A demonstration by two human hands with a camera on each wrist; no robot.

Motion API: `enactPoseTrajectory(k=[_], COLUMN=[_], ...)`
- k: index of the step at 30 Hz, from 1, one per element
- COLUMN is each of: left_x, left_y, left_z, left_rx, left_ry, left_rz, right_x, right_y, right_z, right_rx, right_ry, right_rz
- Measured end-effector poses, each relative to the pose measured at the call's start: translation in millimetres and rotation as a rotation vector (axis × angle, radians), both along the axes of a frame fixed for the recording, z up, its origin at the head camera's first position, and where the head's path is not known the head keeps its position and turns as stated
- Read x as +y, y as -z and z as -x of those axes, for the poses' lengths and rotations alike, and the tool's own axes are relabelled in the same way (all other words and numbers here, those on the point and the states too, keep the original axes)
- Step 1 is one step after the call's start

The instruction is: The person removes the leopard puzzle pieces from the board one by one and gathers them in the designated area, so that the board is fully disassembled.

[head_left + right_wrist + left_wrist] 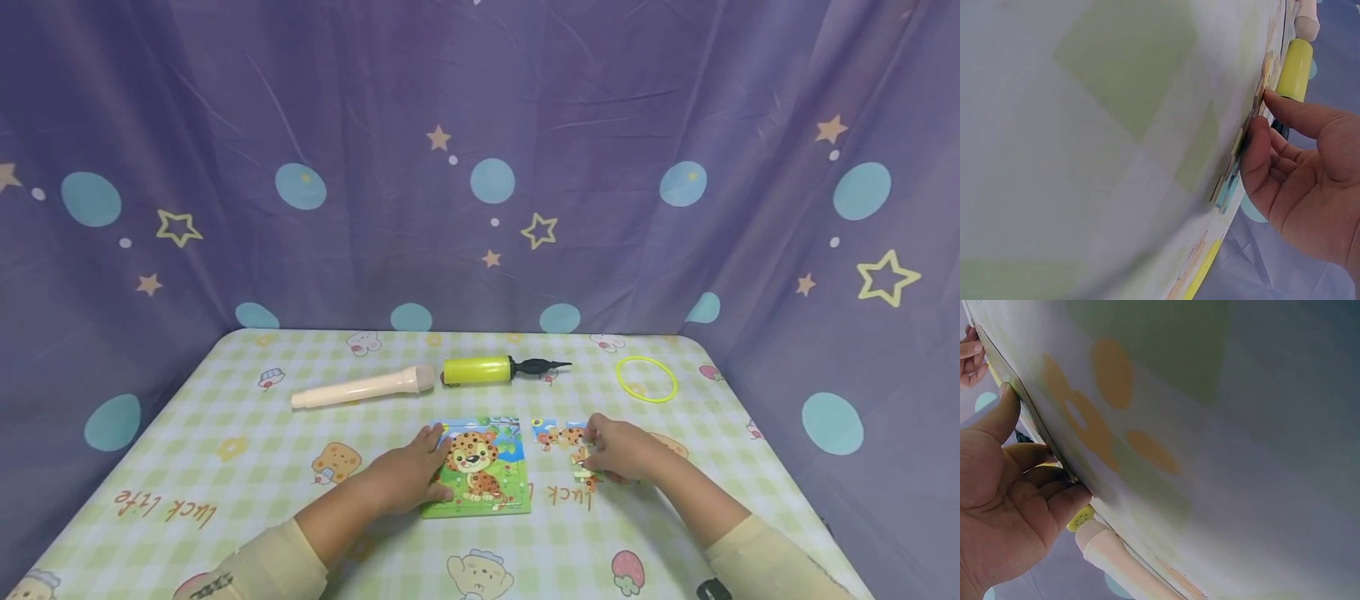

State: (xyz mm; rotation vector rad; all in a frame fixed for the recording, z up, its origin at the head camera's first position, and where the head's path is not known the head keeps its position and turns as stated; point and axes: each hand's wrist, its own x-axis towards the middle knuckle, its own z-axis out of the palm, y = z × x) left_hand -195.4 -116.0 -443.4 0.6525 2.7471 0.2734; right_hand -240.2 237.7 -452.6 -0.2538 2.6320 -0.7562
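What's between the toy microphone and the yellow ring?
A yellow pump with a black nozzle, closer to the microphone; head view shows it.

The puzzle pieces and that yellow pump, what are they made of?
Puzzle pieces: probably wood or thick card with printed faces; the right wrist view shows tan edges. Yellow pump: likely plastic, smooth and shiny, with a pale highlight along its barrel.
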Motion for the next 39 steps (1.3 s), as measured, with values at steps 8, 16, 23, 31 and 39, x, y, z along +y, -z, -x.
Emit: enactPoseTrajectory(k=[8, 16, 23, 31, 39], left_x=[0.0, 0.7, -0.2, -2.0, -3.8], left_y=[0.7, -1.3, 0.2, 1.4, 0.0], left_z=[-0.1, -1.9, -1.1, -1.0, -0.2], left_rx=[-0.007, -0.016, -0.002, 0.003, -0.019], left_ry=[0.003, -0.01, -0.003, 0.006, -0.002], left_rz=[0.0, -0.008, -0.014, -0.016, -0.028], right_x=[-9, -50, -103, -147, -153], right_y=[-8.9, -25.2, -28.3, -13.9, -2.4], right_z=[6.8, 11.5, 7.9, -2.1, 0.6], right_rx=[0.132, 0.125, 0.073, 0.096, 0.093], right_ry=[-0.063, -0.161, -0.338, -0.458, -0.469], right_rz=[0.009, 0.15, 0.224, -0.001, -0.068])
